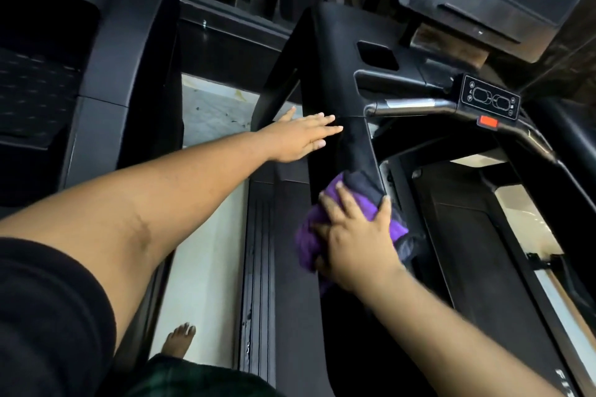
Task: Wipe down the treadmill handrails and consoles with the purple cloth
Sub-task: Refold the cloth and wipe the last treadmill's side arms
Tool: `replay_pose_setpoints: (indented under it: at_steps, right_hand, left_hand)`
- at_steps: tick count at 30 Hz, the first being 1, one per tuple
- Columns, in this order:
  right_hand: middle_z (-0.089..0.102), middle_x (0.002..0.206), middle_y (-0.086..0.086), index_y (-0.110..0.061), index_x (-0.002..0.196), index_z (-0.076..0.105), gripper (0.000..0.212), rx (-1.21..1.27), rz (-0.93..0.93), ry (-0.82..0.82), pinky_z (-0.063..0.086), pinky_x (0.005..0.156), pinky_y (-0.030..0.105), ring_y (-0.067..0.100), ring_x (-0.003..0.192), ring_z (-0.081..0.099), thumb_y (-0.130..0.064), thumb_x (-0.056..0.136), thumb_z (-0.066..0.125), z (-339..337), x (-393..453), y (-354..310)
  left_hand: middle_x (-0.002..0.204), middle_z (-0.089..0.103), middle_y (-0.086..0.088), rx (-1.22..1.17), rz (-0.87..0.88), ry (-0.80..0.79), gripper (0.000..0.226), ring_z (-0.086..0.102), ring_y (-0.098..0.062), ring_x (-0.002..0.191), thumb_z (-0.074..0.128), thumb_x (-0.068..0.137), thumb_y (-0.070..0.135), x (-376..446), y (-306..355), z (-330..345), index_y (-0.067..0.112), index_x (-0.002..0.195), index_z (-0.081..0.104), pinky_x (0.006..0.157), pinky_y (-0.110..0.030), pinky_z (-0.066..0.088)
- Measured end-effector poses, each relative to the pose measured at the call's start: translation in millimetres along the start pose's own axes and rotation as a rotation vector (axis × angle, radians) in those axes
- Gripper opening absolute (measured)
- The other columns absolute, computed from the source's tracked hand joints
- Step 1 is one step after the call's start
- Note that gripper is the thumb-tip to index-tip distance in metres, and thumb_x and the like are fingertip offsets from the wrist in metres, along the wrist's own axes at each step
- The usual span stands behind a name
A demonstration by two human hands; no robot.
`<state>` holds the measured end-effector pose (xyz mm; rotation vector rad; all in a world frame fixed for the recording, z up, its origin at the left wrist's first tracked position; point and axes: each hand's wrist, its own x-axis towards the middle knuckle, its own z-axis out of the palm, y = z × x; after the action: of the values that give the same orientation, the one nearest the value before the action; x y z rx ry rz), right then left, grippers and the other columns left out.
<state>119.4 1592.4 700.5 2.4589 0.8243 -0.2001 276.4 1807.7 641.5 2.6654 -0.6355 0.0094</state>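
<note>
We press purple cloth point(325, 229) on black handrail point(351, 145) with right hand point(358, 245), fingers point(346, 203) spread and curled over cloth. Left hand point(300, 135) rests flat higher up handrail, fingers straight, a bit apart. Cloth could slip off rail end if we push too far. Hand could bump button panel point(490, 100) near handrail. We count one cloth, two hands, one console point(483, 10), one bare foot point(180, 340).

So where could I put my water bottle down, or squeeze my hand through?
Bare spots: the dark recess above the handrail, and the pale floor strip between the two treadmills. It is crowded lower on the handrail, where the right hand presses the purple cloth; the left hand rests flat higher up.
</note>
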Motion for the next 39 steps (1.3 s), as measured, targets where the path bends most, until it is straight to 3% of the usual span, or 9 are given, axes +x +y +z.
replay_pose_setpoints:
  at_steps: [5,9,12,16,21,25,32,37,39]
  right_hand:
    - [-0.017,0.17,-0.008,-0.054,0.157,0.012,0.081,0.289,0.267,0.02,0.032,0.104,0.074,0.03,0.155,-0.019,-0.065,0.089,0.055,-21.2,59.5,34.1]
    - [-0.021,0.169,-0.005,-0.048,0.159,0.006,0.082,0.215,0.266,0.004,0.037,0.102,0.061,0.033,0.156,-0.016,-0.065,0.09,0.048,-7.7,6.8,15.8]
    - [-0.024,0.168,-0.009,-0.054,0.157,0.004,0.083,0.276,0.286,-0.016,0.033,0.106,0.066,0.032,0.155,-0.021,-0.069,0.088,0.048,-7.6,21.8,29.9]
    - [-0.016,0.17,-0.01,-0.057,0.156,0.01,0.084,0.417,0.322,0.051,0.026,0.107,0.079,0.034,0.155,-0.017,-0.071,0.085,0.054,-24.1,115.6,63.3]
    - [-0.009,0.172,-0.004,-0.053,0.157,0.013,0.079,0.356,0.317,0.027,0.026,0.113,0.069,0.037,0.156,-0.01,-0.069,0.088,0.048,-31.1,150.0,76.2]
    - [0.038,0.162,0.006,-0.044,0.142,0.055,0.075,0.227,0.207,0.186,0.044,0.098,0.067,0.041,0.148,0.033,-0.065,0.07,0.045,-6.8,88.0,52.7]
    - [-0.008,0.172,0.004,-0.044,0.159,0.022,0.071,0.039,0.247,0.016,-0.001,0.108,0.082,0.037,0.155,-0.017,-0.067,0.094,0.041,-39.6,207.2,61.6]
    - [-0.007,0.172,0.006,-0.032,0.161,0.024,0.069,-0.131,0.068,-0.043,-0.016,0.103,0.082,0.034,0.156,-0.015,-0.058,0.1,0.042,-26.3,182.8,40.0]
    - [0.013,0.171,0.003,-0.036,0.153,0.044,0.07,-0.009,0.069,0.069,-0.004,0.109,0.082,0.03,0.158,0.0,-0.061,0.088,0.055,-19.3,155.2,46.8]
  left_hand:
    - [0.172,0.011,0.008,0.013,-0.036,0.013,0.053,0.006,-0.011,0.159,0.03,0.112,0.039,15.1,0.2,-15.6,0.036,0.163,0.016,0.125,-0.061,0.001]
    - [0.172,0.011,0.009,0.007,-0.041,-0.021,0.053,0.005,-0.01,0.159,0.029,0.112,0.039,25.6,-13.4,-19.4,0.033,0.163,0.017,0.125,-0.062,0.0]
    - [0.172,0.011,0.01,-0.003,-0.051,-0.004,0.053,0.005,-0.01,0.158,0.029,0.112,0.04,39.8,-27.4,-20.8,0.033,0.163,0.017,0.125,-0.062,0.001]
    - [0.172,0.013,0.011,-0.005,-0.062,0.019,0.053,0.007,-0.009,0.158,0.03,0.111,0.041,76.8,-41.4,-32.6,0.033,0.163,0.02,0.124,-0.063,0.004]
    - [0.17,0.02,0.012,0.008,-0.032,0.028,0.049,0.01,-0.009,0.158,0.031,0.111,0.04,103.8,-59.9,-43.6,0.034,0.16,0.029,0.124,-0.063,0.003]
    - [0.169,0.023,0.014,-0.042,0.04,0.044,0.047,0.012,-0.008,0.157,0.032,0.112,0.038,104.1,-74.2,-37.1,0.036,0.159,0.031,0.124,-0.061,0.001]
    - [0.145,0.059,0.014,-0.313,-0.003,0.126,0.055,0.036,-0.008,0.148,0.036,0.112,0.028,119.8,-78.3,-58.7,0.028,0.163,0.017,0.125,-0.059,0.0]
    - [0.165,0.036,0.01,-0.192,-0.003,0.088,0.053,0.015,-0.007,0.157,0.035,0.112,0.033,120.4,-98.6,-57.6,0.032,0.163,0.02,0.126,-0.057,-0.001]
    - [0.168,0.025,0.013,-0.123,-0.008,0.047,0.05,0.009,-0.005,0.157,0.033,0.112,0.036,124.5,-110.4,-57.0,0.033,0.161,0.027,0.126,-0.057,-0.003]
